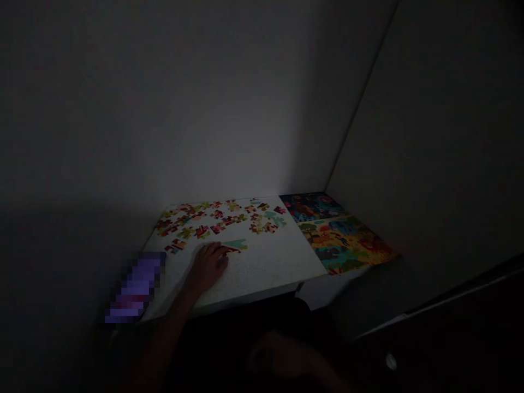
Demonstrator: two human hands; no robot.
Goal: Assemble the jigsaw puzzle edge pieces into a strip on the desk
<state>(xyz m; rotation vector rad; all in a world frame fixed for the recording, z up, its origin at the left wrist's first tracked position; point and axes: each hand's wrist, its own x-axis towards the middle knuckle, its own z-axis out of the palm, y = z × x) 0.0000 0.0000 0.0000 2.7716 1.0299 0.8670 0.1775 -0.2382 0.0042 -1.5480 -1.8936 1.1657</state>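
My left hand lies palm down on the white tabletop. Its fingertips rest at the left end of a few joined puzzle pieces in pale green, white and red; the fingers partly cover that end. The thumb is held apart from the fingers. Behind the hand, several loose puzzle pieces in red, green and cream are spread out, and a small joined cluster is farther right. My right hand is low, in front of the table edge, dark and blurred; its fingers cannot be made out.
Two colourful animal pictures, one dark and one yellow, lie at the table's right end. A blurred-out purple screen is at the left edge. A wall rises behind the table. A small white object shows at lower right.
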